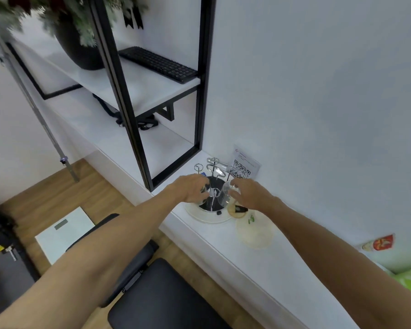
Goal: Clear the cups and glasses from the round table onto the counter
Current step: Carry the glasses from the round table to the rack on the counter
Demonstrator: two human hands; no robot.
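A: From the head camera we see both hands out over the white counter (266,269); the left hand (191,189) lies across the near side of a wire cup rack (212,172), fingers loosely bent over its black round base (210,205).

B: Is it pinching anything? We cannot tell; a small clear glass (214,193) sits just at its fingertips, but the contact is blurred.

A: The right hand (249,193) is plainer; its fingers are curled round a clear glass (226,194), tilted, mouth toward the rack's centre, right over the black base.

B: So the task's glass is at the rack on the counter, held in the right hand; the base itself stands in a shallow white tray (209,218).

A: Just right of the tray we see a small round dish (234,211) with something dark in it, and nearer us a pale round plate (256,233) with a green mark; behind the rack a QR code card (243,166) leans on the wall.

B: Further left, a black-framed shelf (152,91) carries a black keyboard (158,64) and a dark plant pot (81,47); below the counter, a black stool (166,295) and a white bathroom scale (63,233) on the wooden floor.
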